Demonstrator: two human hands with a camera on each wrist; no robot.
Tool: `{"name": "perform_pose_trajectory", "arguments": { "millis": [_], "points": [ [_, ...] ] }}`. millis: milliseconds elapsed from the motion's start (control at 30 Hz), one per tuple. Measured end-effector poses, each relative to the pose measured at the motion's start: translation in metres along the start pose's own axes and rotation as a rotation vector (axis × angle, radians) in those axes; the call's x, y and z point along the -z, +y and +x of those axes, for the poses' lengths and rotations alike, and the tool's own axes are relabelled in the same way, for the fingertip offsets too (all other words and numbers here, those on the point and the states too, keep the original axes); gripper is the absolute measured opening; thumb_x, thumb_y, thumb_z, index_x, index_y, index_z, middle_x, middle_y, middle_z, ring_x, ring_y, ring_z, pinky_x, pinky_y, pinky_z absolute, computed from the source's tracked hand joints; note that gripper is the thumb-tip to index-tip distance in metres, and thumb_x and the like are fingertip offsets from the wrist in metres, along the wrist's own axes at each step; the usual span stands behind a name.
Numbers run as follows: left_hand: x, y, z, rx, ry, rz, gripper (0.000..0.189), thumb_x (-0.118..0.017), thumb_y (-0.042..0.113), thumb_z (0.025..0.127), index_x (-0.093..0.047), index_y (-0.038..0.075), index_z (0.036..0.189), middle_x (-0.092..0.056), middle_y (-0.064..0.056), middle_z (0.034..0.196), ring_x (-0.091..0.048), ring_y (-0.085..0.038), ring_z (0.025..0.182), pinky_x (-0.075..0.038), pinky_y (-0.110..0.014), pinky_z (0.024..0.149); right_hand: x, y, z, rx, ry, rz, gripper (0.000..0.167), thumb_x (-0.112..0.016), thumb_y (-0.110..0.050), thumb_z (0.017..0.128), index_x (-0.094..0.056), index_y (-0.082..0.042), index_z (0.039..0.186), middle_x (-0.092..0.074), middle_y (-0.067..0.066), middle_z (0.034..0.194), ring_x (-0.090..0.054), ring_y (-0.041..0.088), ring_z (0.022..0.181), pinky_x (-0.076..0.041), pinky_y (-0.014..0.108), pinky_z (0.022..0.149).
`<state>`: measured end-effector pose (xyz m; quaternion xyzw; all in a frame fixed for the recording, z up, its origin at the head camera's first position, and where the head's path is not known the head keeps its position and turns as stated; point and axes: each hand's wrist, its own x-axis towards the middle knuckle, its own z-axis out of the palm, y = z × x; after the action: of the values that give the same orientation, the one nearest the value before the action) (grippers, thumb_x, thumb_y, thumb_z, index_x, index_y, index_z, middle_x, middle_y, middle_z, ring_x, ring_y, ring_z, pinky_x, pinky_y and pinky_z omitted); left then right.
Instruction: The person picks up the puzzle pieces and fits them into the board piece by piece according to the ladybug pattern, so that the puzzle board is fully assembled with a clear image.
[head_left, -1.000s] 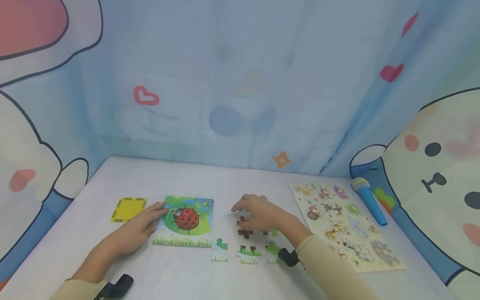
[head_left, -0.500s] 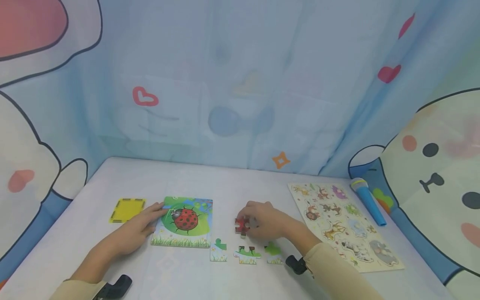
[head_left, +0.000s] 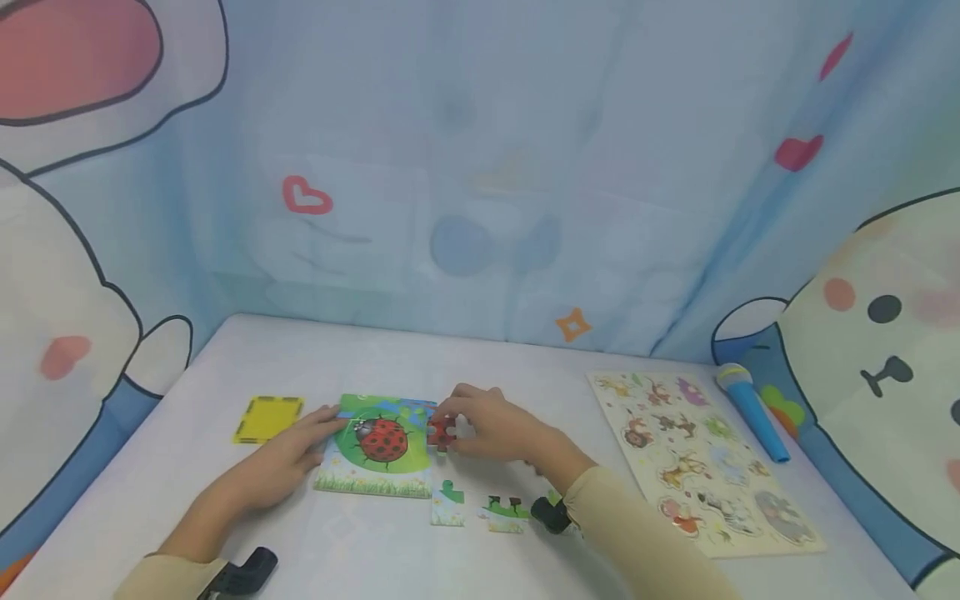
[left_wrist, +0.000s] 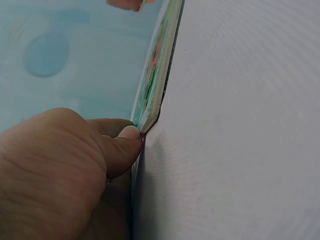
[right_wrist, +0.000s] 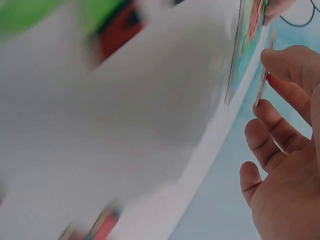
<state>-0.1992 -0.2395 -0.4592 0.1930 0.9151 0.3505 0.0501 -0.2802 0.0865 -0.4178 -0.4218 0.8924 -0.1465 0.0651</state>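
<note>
Between its thumb and fingers, my right hand point(head_left: 491, 425) pinches a red jigsaw piece point(head_left: 440, 432) beside the right edge of a ladybug picture board point(head_left: 382, 440). The right wrist view shows that piece edge-on as a thin slab point(right_wrist: 261, 90), raised off the table. My left hand point(head_left: 281, 467) rests its extended fingers on the board's left edge; in the left wrist view the thumb point(left_wrist: 127, 142) touches the board's corner. Below the right hand lie a green corner piece point(head_left: 447, 505) and a wider green-and-white piece point(head_left: 506, 515). Another piece is mostly hidden by the right wrist camera.
A yellow square tile point(head_left: 268, 418) lies behind the left hand. To the right are a wooden animal puzzle board point(head_left: 697, 458) and a blue toy microphone point(head_left: 752, 408). A printed curtain point(head_left: 480, 167) hangs along the table's back edge.
My right hand came down on the red jigsaw piece, picked it up and carried it left to the ladybug board. The left hand stays on the board's edge. The head view shifted slightly.
</note>
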Motion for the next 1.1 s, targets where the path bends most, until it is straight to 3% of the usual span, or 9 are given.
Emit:
{"name": "perform_pose_trajectory", "arguments": {
  "millis": [200,600,900,1100],
  "points": [
    [-0.002,-0.002,0.003,-0.002,-0.006,-0.003,0.049,-0.050,0.001,0.099,-0.044,0.007,0.146,-0.026,-0.014,0.158,-0.016,-0.037,0.146,-0.019,-0.058,0.114,-0.013,-0.014,0.028,0.041,-0.007,0.026,0.029,-0.072,-0.025,0.089,-0.067,-0.027,0.118,-0.055,-0.012,0.106,-0.053,0.007,0.098,-0.035,0.036,0.081],
    [0.001,0.002,0.001,0.026,-0.014,-0.015,0.048,-0.048,0.001,0.099,-0.043,0.006,0.147,-0.025,-0.014,0.158,-0.016,-0.036,0.146,-0.019,-0.058,0.114,-0.025,-0.038,0.061,0.081,-0.083,-0.046,0.030,-0.069,-0.029,0.090,-0.069,-0.027,0.120,-0.056,-0.014,0.100,-0.049,0.002,0.089,-0.035,0.032,0.075],
    [0.001,0.005,0.004,0.025,-0.026,-0.033,0.048,-0.049,0.001,0.099,-0.043,0.006,0.147,-0.025,-0.013,0.158,-0.015,-0.037,0.146,-0.018,-0.058,0.114,-0.025,-0.043,0.064,0.050,-0.092,-0.055,0.024,-0.073,-0.032,0.086,-0.073,-0.029,0.109,-0.054,-0.016,0.090,-0.045,0.003,0.083,-0.035,0.030,0.070],
    [0.004,0.003,0.002,0.032,-0.024,-0.015,0.049,-0.049,0.002,0.099,-0.043,0.008,0.147,-0.024,-0.012,0.159,-0.015,-0.037,0.146,-0.018,-0.059,0.114,-0.019,-0.040,0.054,0.010,-0.166,-0.027,0.043,-0.069,-0.038,0.090,-0.061,-0.034,0.133,-0.046,-0.004,0.116,-0.048,0.007,0.091,-0.036,0.033,0.078]
  ]
}}
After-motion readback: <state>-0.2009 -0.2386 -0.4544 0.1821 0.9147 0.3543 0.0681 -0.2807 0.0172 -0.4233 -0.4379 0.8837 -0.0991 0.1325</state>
